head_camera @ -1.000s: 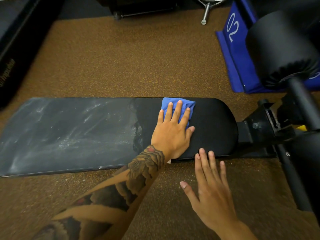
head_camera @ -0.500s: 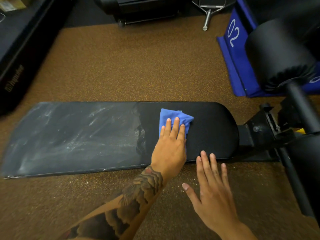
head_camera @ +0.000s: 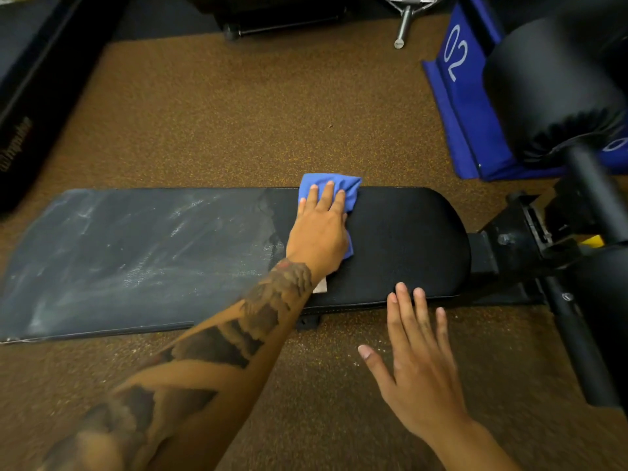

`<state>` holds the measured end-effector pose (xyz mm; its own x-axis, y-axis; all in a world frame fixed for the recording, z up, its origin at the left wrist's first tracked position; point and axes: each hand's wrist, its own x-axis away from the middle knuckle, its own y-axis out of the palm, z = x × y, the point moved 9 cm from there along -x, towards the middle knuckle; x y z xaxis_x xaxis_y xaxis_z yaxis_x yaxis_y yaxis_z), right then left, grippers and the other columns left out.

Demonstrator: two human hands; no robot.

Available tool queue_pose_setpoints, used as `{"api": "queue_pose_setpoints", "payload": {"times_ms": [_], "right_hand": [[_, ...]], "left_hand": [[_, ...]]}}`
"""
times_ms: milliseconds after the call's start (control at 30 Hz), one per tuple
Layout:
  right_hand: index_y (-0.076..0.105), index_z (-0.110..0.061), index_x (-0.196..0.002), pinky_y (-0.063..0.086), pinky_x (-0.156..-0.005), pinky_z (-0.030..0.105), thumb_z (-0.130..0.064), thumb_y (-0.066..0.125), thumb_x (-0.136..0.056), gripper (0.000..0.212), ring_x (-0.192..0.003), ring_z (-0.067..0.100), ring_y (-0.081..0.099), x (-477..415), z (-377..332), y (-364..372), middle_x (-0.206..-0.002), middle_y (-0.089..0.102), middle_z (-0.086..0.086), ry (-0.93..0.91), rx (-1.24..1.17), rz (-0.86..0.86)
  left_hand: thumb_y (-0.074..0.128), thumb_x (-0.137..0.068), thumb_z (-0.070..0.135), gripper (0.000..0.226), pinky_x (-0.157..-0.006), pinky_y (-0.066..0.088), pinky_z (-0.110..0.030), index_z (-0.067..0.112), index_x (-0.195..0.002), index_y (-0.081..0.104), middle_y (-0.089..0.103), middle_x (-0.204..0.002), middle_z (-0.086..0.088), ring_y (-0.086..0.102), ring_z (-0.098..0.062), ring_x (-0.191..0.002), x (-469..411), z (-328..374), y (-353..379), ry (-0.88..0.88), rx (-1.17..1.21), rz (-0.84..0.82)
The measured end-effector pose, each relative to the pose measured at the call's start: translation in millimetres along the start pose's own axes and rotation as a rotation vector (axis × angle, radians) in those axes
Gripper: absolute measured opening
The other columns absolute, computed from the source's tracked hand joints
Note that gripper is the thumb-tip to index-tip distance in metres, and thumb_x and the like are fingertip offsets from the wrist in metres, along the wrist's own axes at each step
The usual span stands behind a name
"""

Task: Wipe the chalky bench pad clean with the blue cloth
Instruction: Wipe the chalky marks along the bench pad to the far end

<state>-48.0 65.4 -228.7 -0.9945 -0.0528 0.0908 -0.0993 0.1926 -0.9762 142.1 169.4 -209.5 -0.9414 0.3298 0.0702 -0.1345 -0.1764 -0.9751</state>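
Observation:
A long black bench pad lies across the view. Its left two thirds are smeared with white chalk and its right third is clean black. My left hand presses flat on the blue cloth at the pad's far edge, just right of the chalk boundary; the cloth pokes out beyond my fingertips and over the far rim. My right hand is open with fingers spread, its fingertips resting on the pad's near edge further right.
Brown speckled rubber floor surrounds the pad. The black bench frame and foam roller stand at the right, with a blue "02" box behind. A black case lies at the far left, and a metal bar end at the top.
My left hand has slid the cloth away from me, from the pad's middle to its far edge. The right hand has stayed at the near edge.

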Motion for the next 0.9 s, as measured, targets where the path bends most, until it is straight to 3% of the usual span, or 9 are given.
{"api": "queue_pose_setpoints", "payload": {"times_ms": [100, 200, 300, 500, 633, 900], "right_hand": [[0.012, -0.011, -0.148, 0.004, -0.113, 0.047, -0.064, 0.029, -0.091, 0.08, -0.145, 0.023, -0.001, 1, 0, -1, -0.158, 0.004, 0.006, 0.001, 0.001, 0.0], [0.013, -0.011, -0.148, 0.006, -0.113, 0.048, -0.065, 0.027, -0.09, 0.08, -0.145, 0.023, 0.001, 0, -1, -2, -0.158, 0.007, 0.007, -0.001, -0.001, -0.003], [0.014, -0.012, -0.148, 0.007, -0.112, 0.048, -0.066, 0.025, -0.089, 0.081, -0.145, 0.024, 0.003, 0, 1, -2, -0.157, 0.011, 0.008, -0.005, 0.002, -0.003], [0.013, -0.011, -0.148, 0.006, -0.112, 0.048, -0.065, 0.029, -0.089, 0.081, -0.145, 0.024, 0.001, 1, 1, -1, -0.157, 0.007, 0.007, -0.016, 0.015, 0.006], [0.012, -0.012, -0.148, 0.006, -0.112, 0.049, -0.066, 0.028, -0.09, 0.081, -0.145, 0.023, 0.0, 0, 2, -1, -0.158, 0.005, 0.007, -0.011, 0.006, 0.0], [0.013, -0.011, -0.149, 0.004, -0.113, 0.048, -0.065, 0.031, -0.089, 0.082, -0.145, 0.023, 0.001, 0, 3, 1, -0.158, 0.005, 0.007, -0.028, -0.014, -0.02]], "left_hand": [[0.032, -0.101, 0.018, 0.048, -0.116, 0.016, -0.052, 0.004, -0.147, 0.031, 0.023, -0.157, -0.016, 0.016, -0.04, -0.144, 48, 1, 2, -0.015, 0.067, 0.041], [0.028, -0.094, 0.022, 0.052, -0.109, 0.028, -0.055, 0.0, -0.138, 0.045, 0.04, -0.148, -0.021, 0.033, -0.045, -0.137, 94, 25, 8, 0.032, 0.017, 0.061], [0.027, -0.093, 0.023, 0.053, -0.105, 0.035, -0.055, 0.0, -0.136, 0.048, 0.044, -0.145, -0.021, 0.038, -0.044, -0.135, 96, 32, 14, 0.02, -0.016, 0.034], [0.028, -0.103, 0.023, 0.052, -0.117, 0.01, -0.047, 0.004, -0.15, 0.019, 0.012, -0.16, -0.015, 0.008, -0.038, -0.146, 8, 2, 2, -0.054, -0.006, -0.001], [0.032, -0.103, 0.022, 0.051, -0.115, 0.014, -0.051, 0.002, -0.149, 0.024, 0.016, -0.158, -0.017, 0.012, -0.038, -0.145, -12, -24, -6, -0.042, 0.017, 0.016], [0.022, -0.1, 0.026, 0.054, -0.117, 0.009, -0.048, 0.001, -0.148, 0.027, 0.018, -0.158, -0.018, 0.009, -0.04, -0.146, 75, 6, 1, -0.064, 0.131, 0.058]]}}
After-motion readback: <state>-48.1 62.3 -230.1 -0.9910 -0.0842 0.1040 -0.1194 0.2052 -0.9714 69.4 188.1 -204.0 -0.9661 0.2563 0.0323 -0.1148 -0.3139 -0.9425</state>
